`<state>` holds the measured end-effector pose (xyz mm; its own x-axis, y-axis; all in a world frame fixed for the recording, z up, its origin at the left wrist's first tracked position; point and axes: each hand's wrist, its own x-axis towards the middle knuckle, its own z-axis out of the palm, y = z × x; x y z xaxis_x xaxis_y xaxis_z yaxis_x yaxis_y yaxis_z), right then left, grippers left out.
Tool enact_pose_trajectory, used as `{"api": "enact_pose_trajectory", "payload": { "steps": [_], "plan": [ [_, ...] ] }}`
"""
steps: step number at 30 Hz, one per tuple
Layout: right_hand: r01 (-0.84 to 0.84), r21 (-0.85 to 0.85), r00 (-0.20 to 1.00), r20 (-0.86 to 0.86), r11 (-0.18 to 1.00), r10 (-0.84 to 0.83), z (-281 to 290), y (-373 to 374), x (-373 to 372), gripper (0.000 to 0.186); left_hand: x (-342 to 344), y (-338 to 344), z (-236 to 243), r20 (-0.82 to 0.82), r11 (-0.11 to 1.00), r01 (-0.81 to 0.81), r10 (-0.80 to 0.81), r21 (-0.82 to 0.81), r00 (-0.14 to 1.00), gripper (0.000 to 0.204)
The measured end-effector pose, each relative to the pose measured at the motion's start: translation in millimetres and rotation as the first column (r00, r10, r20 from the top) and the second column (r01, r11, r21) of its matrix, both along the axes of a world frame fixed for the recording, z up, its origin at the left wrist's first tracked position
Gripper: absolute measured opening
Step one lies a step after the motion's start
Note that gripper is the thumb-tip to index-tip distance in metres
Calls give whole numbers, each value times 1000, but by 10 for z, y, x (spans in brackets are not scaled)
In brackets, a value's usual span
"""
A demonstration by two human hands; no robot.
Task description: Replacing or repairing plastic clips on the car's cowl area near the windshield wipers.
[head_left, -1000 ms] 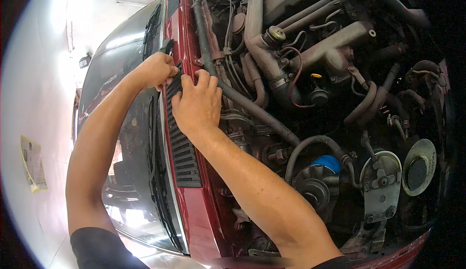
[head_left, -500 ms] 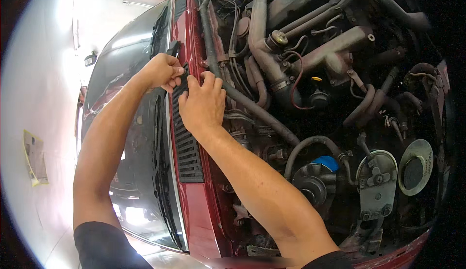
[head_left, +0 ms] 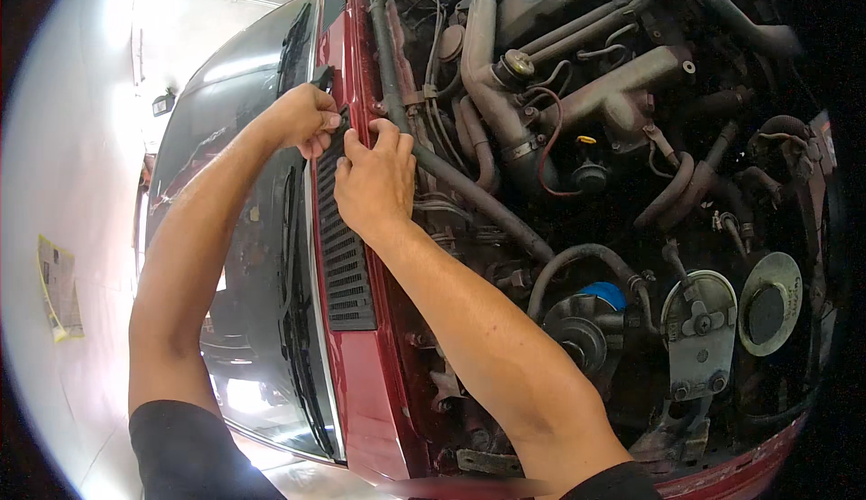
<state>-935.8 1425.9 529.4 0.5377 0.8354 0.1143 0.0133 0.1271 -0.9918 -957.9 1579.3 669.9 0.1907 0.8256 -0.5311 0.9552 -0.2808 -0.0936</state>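
A slotted black plastic vent grille [head_left: 347, 274] lies along the red cowl panel [head_left: 365, 383], between windshield and engine bay. Over the grille's far end, my left hand [head_left: 307, 121] has thumb and fingers pinched together. A small dark bit shows at those fingertips, too small to tell apart from the grille's end. My right hand [head_left: 377, 180] rests palm down across the grille and the red cowl edge, just nearer than the left. Its fingers are bent but apart, with nothing visible in them. Part of the grille is hidden under this hand.
Beyond the cowl to the right lies the uncovered engine bay, with a large metal intake pipe [head_left: 483, 58], hoses and a blue-topped round part [head_left: 603, 296]. A wiper [head_left: 293, 319] lies on the windshield [head_left: 244, 265] at left. A paper sheet [head_left: 59, 288] hangs on the pale wall.
My left hand has shifted slightly up and left at the grille's far end, still pinched. The right hand's fingers have spread a little, and the whole view has moved slightly.
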Motion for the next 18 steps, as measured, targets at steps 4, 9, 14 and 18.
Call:
{"api": "enact_pose_trajectory", "payload": {
  "steps": [4,9,14,18],
  "plan": [
    [22,-1,998,58,1000,-22,-9,-4,-24,42,-57,6,-43,54,1000,4,-5,13,999,18],
    [14,-14,999,44,1000,-14,8,-21,-28,42,-50,-45,-24,10,1000,6,-6,15,1000,20],
    [17,-8,1000,14,1000,-17,38,-32,0,42,7,-102,4,34,998,-59,58,29,998,22],
    [-1,-18,999,-36,1000,0,41,-33,-10,42,-56,-157,10,128,978,-208,208,-15,970,21]
  ]
}}
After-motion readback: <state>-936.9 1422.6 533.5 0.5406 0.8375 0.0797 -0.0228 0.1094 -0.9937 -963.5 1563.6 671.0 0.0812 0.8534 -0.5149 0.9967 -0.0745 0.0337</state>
